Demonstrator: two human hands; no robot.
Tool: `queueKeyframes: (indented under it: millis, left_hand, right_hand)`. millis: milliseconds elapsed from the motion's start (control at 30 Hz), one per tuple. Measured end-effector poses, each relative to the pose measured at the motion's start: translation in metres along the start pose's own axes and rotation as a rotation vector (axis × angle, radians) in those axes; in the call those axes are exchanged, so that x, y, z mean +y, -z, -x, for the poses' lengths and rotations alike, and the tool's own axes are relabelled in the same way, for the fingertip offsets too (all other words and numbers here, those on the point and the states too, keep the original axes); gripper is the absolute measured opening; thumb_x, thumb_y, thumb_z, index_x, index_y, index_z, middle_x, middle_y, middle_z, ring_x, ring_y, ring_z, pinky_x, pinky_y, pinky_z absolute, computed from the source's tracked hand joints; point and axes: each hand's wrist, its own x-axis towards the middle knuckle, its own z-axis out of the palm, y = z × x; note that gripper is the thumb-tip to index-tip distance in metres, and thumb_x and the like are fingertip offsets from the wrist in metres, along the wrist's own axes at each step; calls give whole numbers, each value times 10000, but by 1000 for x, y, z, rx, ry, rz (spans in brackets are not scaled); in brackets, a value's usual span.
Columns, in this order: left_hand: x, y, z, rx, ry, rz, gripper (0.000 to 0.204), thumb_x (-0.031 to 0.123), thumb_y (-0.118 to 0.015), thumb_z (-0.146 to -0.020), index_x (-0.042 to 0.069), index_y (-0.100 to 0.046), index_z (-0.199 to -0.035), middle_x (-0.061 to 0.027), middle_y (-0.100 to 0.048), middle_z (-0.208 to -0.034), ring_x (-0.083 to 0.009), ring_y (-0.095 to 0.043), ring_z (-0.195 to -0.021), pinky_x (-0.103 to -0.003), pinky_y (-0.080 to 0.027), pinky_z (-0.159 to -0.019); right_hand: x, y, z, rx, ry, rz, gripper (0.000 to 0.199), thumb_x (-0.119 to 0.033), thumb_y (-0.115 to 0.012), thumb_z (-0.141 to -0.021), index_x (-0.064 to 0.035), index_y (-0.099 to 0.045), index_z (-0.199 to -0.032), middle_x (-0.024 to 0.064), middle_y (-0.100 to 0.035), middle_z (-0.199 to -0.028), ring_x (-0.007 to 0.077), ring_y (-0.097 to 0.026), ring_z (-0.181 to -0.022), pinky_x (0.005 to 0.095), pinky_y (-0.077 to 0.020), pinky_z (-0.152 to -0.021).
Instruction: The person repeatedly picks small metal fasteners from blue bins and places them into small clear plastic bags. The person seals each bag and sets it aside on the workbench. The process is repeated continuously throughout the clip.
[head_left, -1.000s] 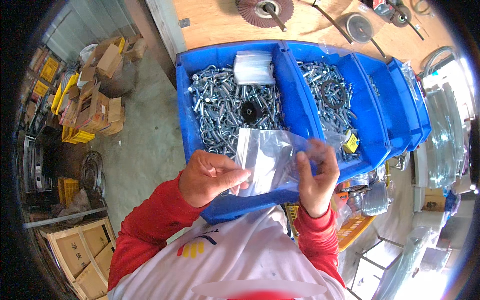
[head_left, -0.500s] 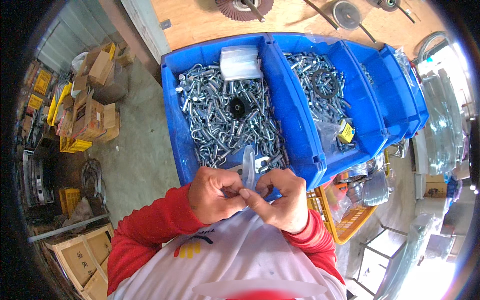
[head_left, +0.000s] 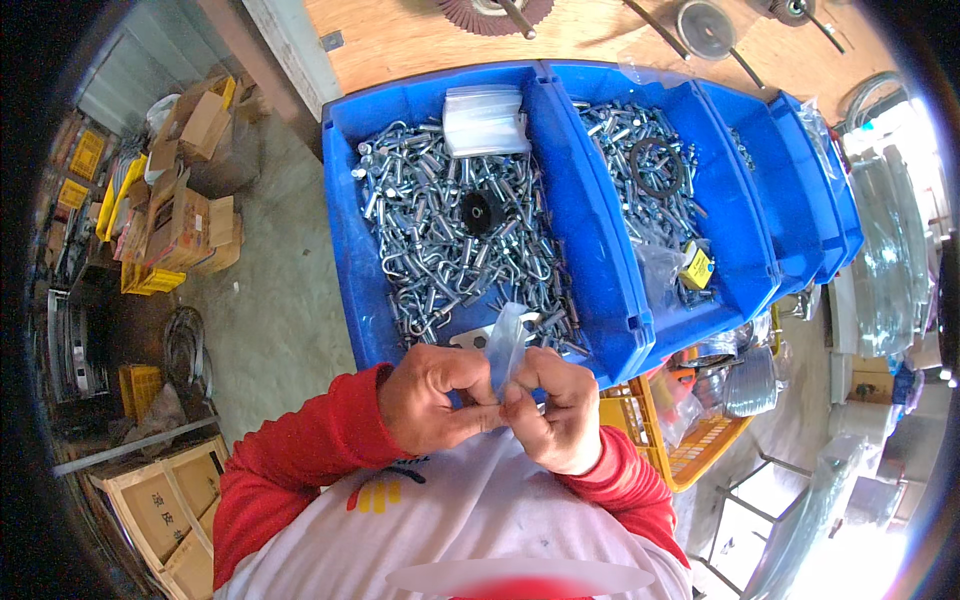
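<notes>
Both hands meet in front of my chest at the near edge of a blue bin [head_left: 345, 215]. Between them stands a small clear plastic bag [head_left: 506, 345], its far end pointing up and away. My left hand [head_left: 440, 395] is closed, thumb and fingers pinching the bag's near end. From the other side my right hand [head_left: 553, 408] pinches the same end, thumb pressed on it. Beyond the hands, bent metal hooks and sleeve-like pieces [head_left: 440, 270] fill the bin. A stack of clear bags [head_left: 485, 122] and a round black part [head_left: 481, 212] lie on them. A flat metal plate [head_left: 468, 340] shows behind the bag.
To the right, a second blue bin [head_left: 700, 130] holds metal fasteners, a black ring [head_left: 656, 167] and a yellow tape measure-like box [head_left: 697, 268]. A yellow crate [head_left: 700, 455] stands below it. Cardboard boxes [head_left: 180, 225] are at left; a wooden bench [head_left: 400, 40] lies behind.
The bag has tilted to the right and looks wider. My right thumb has shifted up along its near end, and both hands remain close together.
</notes>
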Motion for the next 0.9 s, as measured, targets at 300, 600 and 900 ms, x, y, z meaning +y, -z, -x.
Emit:
queueKeyframes:
  millis: [300,600,900]
  left_hand:
    - [-6,2,2,-94,169,337,271,72,-806,-892,90,-575,-751,3,-598,-752,-102,-557,-721,-300,-437,-669]
    - [-8,-10,3,182,225,413,224,74,-694,-966,86,-574,-776,-11,-589,-782,-111,-532,-708,-314,-421,-665]
    - [7,29,-39,186,-372,-967,208,-32,-675,-787,83,-655,-960,-114,-559,-800,-330,-617,-641,-459,-500,-571]
  right_hand:
    - [0,-6,4,79,-68,-140,88,-4,-631,-766,-41,-577,-707,85,-580,-673,273,-531,-585,383,-396,-624]
    - [9,-7,4,140,94,81,95,-1,-632,-749,-48,-574,-690,78,-571,-651,267,-549,-592,381,-392,-624]
    - [19,-3,-32,279,-83,141,118,-35,-659,-871,13,-648,-764,134,-652,-708,233,-609,-641,360,-471,-639]
